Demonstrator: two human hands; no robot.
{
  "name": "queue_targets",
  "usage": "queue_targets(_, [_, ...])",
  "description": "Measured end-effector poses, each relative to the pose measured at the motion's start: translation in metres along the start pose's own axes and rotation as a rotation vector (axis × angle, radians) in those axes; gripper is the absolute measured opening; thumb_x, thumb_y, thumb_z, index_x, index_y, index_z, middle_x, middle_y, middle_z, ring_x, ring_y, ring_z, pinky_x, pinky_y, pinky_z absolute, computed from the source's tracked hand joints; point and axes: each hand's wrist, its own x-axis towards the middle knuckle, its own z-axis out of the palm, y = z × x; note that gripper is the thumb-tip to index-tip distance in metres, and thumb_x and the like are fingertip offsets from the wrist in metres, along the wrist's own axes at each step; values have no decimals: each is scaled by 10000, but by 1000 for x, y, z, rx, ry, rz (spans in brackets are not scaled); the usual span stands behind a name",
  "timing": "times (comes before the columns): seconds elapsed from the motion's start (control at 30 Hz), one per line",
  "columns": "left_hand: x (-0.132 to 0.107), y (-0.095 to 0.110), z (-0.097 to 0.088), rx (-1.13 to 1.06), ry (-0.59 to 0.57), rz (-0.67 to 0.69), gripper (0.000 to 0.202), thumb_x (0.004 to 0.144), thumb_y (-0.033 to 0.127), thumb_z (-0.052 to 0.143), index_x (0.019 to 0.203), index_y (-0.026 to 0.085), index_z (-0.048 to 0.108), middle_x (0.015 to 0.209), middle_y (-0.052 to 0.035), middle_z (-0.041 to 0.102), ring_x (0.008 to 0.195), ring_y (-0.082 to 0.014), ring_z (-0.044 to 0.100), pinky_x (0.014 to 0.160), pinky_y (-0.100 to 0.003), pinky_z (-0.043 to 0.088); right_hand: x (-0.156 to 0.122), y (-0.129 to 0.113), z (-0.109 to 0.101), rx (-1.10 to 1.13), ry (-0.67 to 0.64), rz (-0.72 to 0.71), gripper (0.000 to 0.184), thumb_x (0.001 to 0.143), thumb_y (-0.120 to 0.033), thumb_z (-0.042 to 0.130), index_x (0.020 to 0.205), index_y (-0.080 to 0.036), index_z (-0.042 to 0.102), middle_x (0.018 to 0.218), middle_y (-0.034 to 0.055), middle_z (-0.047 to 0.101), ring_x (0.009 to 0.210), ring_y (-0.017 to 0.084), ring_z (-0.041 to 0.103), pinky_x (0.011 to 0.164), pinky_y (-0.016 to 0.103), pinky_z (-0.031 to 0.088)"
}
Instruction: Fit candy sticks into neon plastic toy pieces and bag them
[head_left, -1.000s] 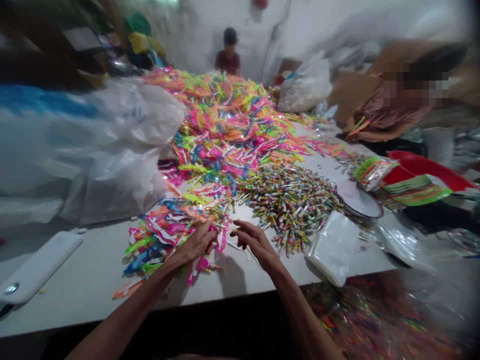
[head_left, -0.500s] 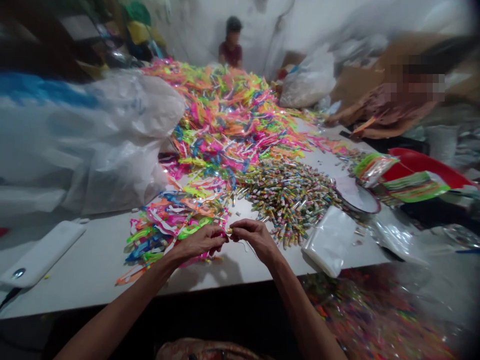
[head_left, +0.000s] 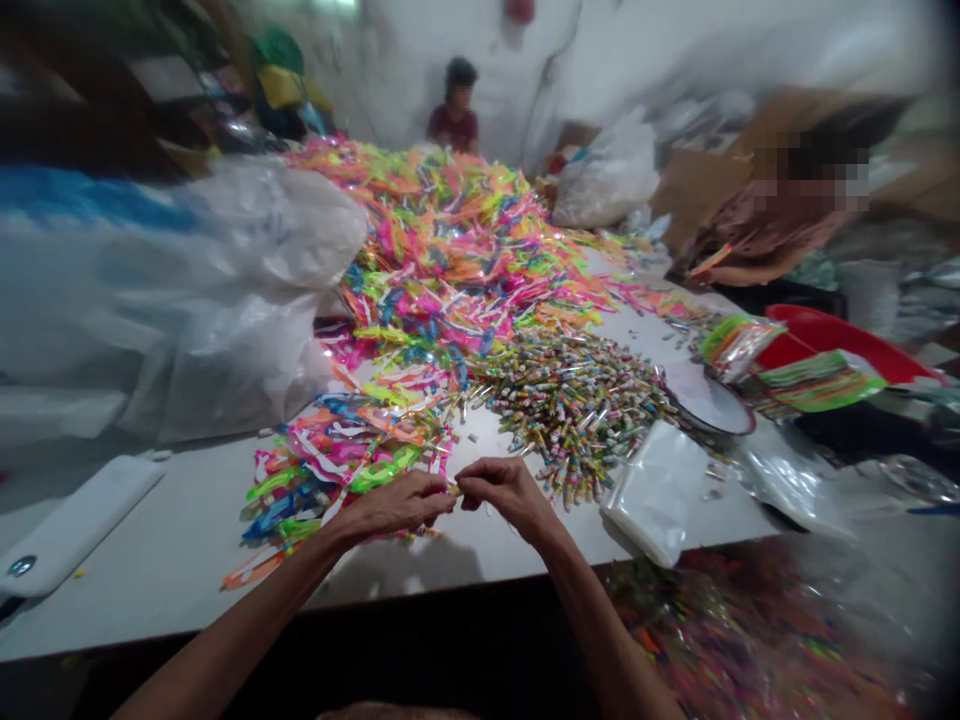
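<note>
Two hands (head_left: 411, 503) (head_left: 511, 492), angled inward (close together)

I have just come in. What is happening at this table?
A person's right-hand grip pinches a small yellowish piece close to the left-hand grip, whose own hold is unclear. Colourful strips lie beside and beyond the left; a pile of short sticks lies beyond the right. A co-worker at the right holds an orange strip.

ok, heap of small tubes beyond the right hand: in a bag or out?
Out. The tubes lie loose at mixed angles on the white table, with nothing visibly enclosing them.
</note>
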Motion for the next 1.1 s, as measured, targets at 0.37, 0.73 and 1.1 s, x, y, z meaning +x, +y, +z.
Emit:
queue_targets(0.37, [4, -15, -15, 337, 18, 175, 379, 874, 432, 383, 692, 166, 582, 563, 19, 474, 517, -106, 444, 514, -221, 324, 9, 12, 2, -73, -39, -5, 252, 717, -353, 656, 809, -122, 694, 623, 38, 651, 586, 155, 607, 578, 263, 469])
queue_targets(0.73, [115, -17, -134, 1030, 568, -142, 273, 857, 342, 472, 832, 126, 638, 941, -158, 636, 985, -310, 560, 892, -441, 361, 72, 66, -80, -1410, 475, 137, 226, 836, -207, 481, 1016, -136, 599, 1084, 136, 588, 879, 234, 596, 653, 296, 398])
queue_targets(1.1, [184, -61, -132, 916, 647, -18, 222, 807, 255, 554, 1009, 172, 593, 1188, -117, 566, 1171, -259, 455, 982, -362, 296, 62, 82, -91, -1409, 646, 177, 223, 814, -168, 419, 984, -176, 562, 851, 52, 633, 686, 163, 578, 556, 251, 284])
